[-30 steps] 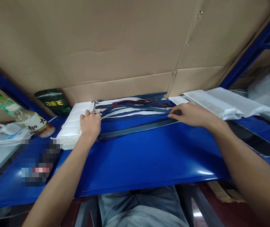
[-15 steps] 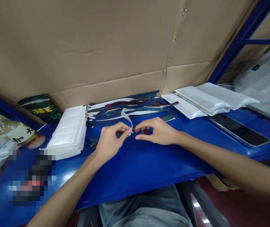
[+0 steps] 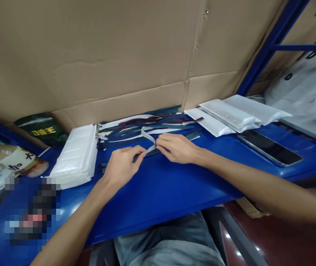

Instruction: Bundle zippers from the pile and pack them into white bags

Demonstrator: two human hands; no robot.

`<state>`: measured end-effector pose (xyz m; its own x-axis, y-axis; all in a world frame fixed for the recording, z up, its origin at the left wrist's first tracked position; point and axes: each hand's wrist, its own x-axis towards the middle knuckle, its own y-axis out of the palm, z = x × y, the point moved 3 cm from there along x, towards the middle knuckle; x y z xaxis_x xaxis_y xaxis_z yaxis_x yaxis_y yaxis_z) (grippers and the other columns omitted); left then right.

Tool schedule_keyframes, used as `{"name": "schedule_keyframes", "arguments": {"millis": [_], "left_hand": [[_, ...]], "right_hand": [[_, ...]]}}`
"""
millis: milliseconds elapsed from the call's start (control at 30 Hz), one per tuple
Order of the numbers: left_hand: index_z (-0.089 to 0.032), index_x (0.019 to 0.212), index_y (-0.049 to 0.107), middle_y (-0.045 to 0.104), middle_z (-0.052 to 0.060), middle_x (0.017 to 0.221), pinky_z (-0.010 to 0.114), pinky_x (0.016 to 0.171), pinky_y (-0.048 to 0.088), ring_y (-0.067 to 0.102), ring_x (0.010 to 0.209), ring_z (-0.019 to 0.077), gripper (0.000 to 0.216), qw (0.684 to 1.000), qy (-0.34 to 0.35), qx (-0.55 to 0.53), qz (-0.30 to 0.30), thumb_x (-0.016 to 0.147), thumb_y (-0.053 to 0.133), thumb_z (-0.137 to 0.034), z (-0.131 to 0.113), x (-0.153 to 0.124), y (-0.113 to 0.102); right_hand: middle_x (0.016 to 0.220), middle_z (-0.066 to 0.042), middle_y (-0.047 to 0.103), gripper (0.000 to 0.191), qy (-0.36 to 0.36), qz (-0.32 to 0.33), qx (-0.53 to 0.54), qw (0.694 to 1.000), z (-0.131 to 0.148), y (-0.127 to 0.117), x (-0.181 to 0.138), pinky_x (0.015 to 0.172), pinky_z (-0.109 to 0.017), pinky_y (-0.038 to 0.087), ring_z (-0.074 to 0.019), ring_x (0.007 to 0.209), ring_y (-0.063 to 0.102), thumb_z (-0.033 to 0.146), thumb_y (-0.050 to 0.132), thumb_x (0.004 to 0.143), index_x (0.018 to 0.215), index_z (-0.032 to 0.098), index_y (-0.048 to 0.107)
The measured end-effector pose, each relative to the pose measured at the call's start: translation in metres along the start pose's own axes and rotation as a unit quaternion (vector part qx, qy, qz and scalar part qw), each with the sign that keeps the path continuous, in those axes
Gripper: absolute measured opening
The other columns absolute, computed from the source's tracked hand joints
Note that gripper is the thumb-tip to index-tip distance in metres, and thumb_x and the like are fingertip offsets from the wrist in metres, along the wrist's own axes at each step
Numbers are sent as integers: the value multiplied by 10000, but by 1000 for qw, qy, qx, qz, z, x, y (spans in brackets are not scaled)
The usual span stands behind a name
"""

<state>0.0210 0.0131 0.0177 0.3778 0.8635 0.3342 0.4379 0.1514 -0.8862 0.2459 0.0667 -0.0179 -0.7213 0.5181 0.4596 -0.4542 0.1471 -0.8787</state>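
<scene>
Your left hand [image 3: 122, 164] and right hand [image 3: 177, 147] meet at the middle of the frame, just above the blue tabletop [image 3: 160, 195]. Each has thumb and forefinger closed in a pinch on one pale grey strip [image 3: 148, 136], which bends up into a small loop between them; the other fingers are loosely curled. The strip sits just in front of a pile of dark blue, maroon and white strips [image 3: 136, 123] lying along the back edge of the table.

To the left of centre, a stack of white packets [image 3: 76, 157] lies flat beside the pile. At the upper right of the table is another stack of white packets [image 3: 238, 112], with a dark phone [image 3: 268, 147] face up just below it. A bottle [image 3: 16, 162] lies at the far left, a green pouch [image 3: 43, 127] behind it. A brown cardboard wall [image 3: 105, 55] fills the top of the frame, and a blue shelf post [image 3: 268, 44] slants up at the upper right beside a white plastic bag [image 3: 307, 96].
</scene>
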Motion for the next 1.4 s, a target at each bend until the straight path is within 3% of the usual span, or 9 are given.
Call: {"name": "schedule_keyframes", "arguments": {"millis": [267, 500, 767, 867, 1000, 1100, 1167, 1267, 1400], "left_hand": [[-263, 1166, 767, 815, 109, 997, 409, 817, 529, 750, 913, 326, 338, 956, -168, 237, -43, 1030, 504, -428, 62, 2, -50], [-210, 1207, 762, 774, 190, 1019, 449, 760, 464, 675, 875, 362, 441, 914, -264, 300, -75, 1024, 446, -458, 108, -13, -85], [-195, 1174, 768, 723, 197, 976, 482, 789, 442, 658, 937, 394, 458, 906, -312, 278, -65, 982, 484, -500, 125, -16, -86], [-197, 1183, 760, 710, 188, 1011, 518, 825, 449, 652, 967, 407, 439, 899, -324, 279, -90, 992, 480, -475, 128, -18, -87], [-186, 1245, 717, 708, 185, 1104, 544, 872, 481, 646, 1045, 420, 401, 891, -315, 294, -144, 995, 508, -421, 124, -16, -88], [-179, 1351, 637, 654, 202, 1330, 515, 960, 490, 585, 1241, 423, 432, 907, -207, 308, -199, 982, 561, -390, 98, -8, -77], [-178, 1262, 649, 690, 169, 1245, 447, 947, 507, 639, 1162, 348, 352, 933, -147, 256, -205, 982, 586, -381, 75, -2, -63], [-209, 1015, 655, 720, 41, 869, 328, 760, 516, 675, 791, 203, 211, 984, -84, 99, -121, 1020, 576, -404, 36, 3, -33], [-228, 962, 698, 752, 12, 864, 302, 717, 500, 661, 727, 167, 288, 1000, -22, 4, -4, 1024, 607, -494, -4, 0, 4]], "right_hand": [[1223, -190, 652, 299, 153, -39, -151, 976, -78, -25, -11, 931, -481, 436, -353, 1161, 542, 279, 444, 1068, 1035, 160, 717], [1283, -230, 682, 305, 260, -67, -214, 939, -119, -49, -34, 1036, -564, 362, -408, 1286, 484, 206, 440, 1022, 1110, 117, 719], [998, -179, 749, 158, 353, -36, -193, 915, -149, -56, -46, 805, -424, 483, -312, 928, 671, 237, 567, 913, 944, 182, 712], [886, -163, 756, 140, 351, -42, -174, 919, -151, -54, -46, 757, -423, 506, -314, 855, 690, 252, 592, 892, 890, 191, 718], [757, -99, 750, 133, 323, -78, -78, 940, -142, -53, -43, 729, -422, 536, -288, 756, 704, 272, 649, 866, 751, 231, 700], [808, -60, 785, 140, 274, -96, 51, 956, -118, -50, -34, 738, -399, 570, -252, 744, 730, 297, 663, 888, 803, 238, 757], [874, -39, 809, 144, 228, -101, 126, 960, -92, -47, -26, 767, -379, 590, -237, 786, 754, 299, 665, 906, 887, 244, 797], [925, -14, 825, 146, 155, -99, 170, 968, -48, -41, -16, 809, -347, 596, -221, 838, 772, 288, 673, 927, 927, 252, 815], [994, 2, 829, 149, 57, -79, 194, 976, 2, -31, -8, 830, -286, 582, -189, 875, 778, 241, 661, 964, 1000, 253, 805]]}}
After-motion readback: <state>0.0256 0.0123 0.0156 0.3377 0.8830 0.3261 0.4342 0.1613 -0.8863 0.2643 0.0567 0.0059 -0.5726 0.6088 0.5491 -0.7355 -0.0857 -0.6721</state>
